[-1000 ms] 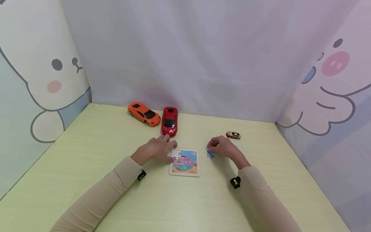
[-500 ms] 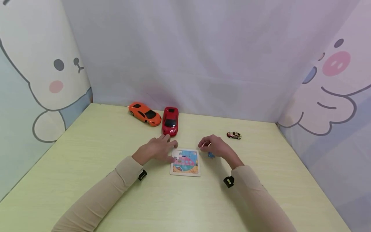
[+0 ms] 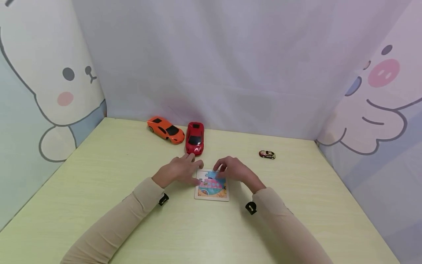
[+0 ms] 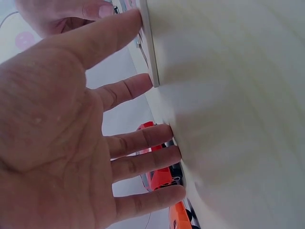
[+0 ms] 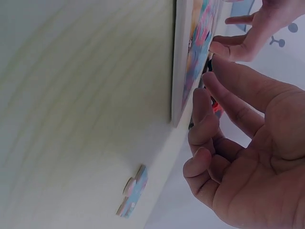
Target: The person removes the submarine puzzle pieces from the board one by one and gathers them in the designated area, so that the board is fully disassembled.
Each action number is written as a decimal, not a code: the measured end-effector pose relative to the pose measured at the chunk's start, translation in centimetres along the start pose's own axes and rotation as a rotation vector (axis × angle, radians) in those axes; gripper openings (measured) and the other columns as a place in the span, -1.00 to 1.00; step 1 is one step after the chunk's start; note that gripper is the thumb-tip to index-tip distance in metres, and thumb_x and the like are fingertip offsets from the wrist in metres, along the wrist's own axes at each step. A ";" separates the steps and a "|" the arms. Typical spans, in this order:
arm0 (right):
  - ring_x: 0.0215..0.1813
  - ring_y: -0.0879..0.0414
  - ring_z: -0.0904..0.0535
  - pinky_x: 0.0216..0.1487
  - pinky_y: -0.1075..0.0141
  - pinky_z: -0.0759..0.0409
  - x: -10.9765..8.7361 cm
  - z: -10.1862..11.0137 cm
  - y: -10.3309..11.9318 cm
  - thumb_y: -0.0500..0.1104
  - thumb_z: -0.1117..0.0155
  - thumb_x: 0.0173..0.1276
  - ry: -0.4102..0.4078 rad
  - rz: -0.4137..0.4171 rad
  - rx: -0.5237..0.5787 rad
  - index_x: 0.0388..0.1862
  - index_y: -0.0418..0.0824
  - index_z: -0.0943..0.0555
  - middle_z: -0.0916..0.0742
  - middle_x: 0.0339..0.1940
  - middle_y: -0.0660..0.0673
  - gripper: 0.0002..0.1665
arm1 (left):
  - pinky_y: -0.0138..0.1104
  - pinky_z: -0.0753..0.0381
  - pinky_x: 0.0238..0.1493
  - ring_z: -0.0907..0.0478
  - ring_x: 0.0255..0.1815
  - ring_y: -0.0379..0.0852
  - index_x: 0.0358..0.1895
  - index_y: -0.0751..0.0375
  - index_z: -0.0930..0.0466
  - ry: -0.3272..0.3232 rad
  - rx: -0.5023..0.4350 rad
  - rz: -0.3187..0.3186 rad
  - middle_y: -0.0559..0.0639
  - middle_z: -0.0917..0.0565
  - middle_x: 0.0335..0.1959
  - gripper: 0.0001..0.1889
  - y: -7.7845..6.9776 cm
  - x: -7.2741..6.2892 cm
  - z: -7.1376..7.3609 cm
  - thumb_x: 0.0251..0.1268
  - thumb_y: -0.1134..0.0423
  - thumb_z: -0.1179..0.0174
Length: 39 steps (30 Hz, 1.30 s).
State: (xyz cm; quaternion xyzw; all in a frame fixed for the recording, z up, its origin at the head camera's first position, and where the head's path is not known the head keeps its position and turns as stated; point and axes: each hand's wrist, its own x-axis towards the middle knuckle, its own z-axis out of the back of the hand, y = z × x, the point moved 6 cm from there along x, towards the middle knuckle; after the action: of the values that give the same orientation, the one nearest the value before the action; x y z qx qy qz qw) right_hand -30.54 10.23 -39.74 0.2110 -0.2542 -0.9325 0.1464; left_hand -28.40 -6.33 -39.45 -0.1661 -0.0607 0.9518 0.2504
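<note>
A jigsaw puzzle [image 3: 211, 190] in a pale square tray with a pink and blue picture lies on the table, its upper left part bare. My left hand [image 3: 180, 170] lies at its left side, fingers spread; in the left wrist view the thumb [image 4: 109, 36] and index finger touch the tray's edge. Over the puzzle's top edge is my right hand [image 3: 233, 170], thumb and forefinger pinched together on a puzzle piece that the fingers largely hide. Another blue puzzle piece [image 5: 135, 193] lies loose on the table below the right hand in the right wrist view; the head view hides it.
Behind the left hand stand an orange toy car [image 3: 166, 130] and a red toy car [image 3: 195, 139], the red one close to the fingertips. A small patterned toy car [image 3: 267, 154] is at the right. A pale curtain [image 3: 211, 73] closes off the table's back.
My right hand has picked up a puzzle piece from the right of the tray and moved left over the puzzle. The left hand stays at the tray's left side.
</note>
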 end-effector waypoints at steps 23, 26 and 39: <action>-0.10 0.02 -0.50 -0.03 0.19 -0.54 0.4 -0.9 0.5 -0.18 -0.52 0.24 0.019 0.013 -0.041 -0.08 -0.07 -0.59 -0.61 -0.16 -0.09 -0.67 | 0.00 -0.51 0.06 -0.37 0.12 0.04 0.22 -0.12 -0.44 -0.013 0.019 0.008 0.10 -0.41 0.10 -0.47 -0.2 0.0 0.1 0.25 -0.15 -0.34; -0.07 0.01 -0.48 0.00 0.17 -0.54 0.4 -0.9 0.7 -0.21 -0.53 0.22 -0.001 0.035 -0.053 -0.11 -0.09 -0.58 -0.60 -0.14 -0.09 -0.67 | 0.00 -0.52 0.05 -0.37 0.13 0.04 0.21 -0.13 -0.44 -0.013 0.023 0.011 0.10 -0.42 0.10 -0.47 -0.1 0.0 0.0 0.24 -0.15 -0.34; -0.12 0.04 -0.46 -0.03 0.21 -0.50 0.2 -1.0 1.1 -0.26 -0.49 0.25 -0.002 0.094 -0.060 -0.14 -0.14 -0.54 -0.59 -0.22 -0.05 -0.70 | 0.01 -0.50 0.08 -0.36 0.15 0.04 0.21 -0.13 -0.45 -0.011 0.010 0.016 0.09 -0.41 0.11 -0.48 -0.2 0.1 -0.1 0.23 -0.14 -0.35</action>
State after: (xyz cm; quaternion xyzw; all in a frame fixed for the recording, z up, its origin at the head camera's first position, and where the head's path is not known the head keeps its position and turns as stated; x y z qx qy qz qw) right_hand -30.07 8.79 -39.99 0.1932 -0.2356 -0.9321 0.1959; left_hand -28.40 -6.10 -39.50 -0.1603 -0.0560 0.9550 0.2432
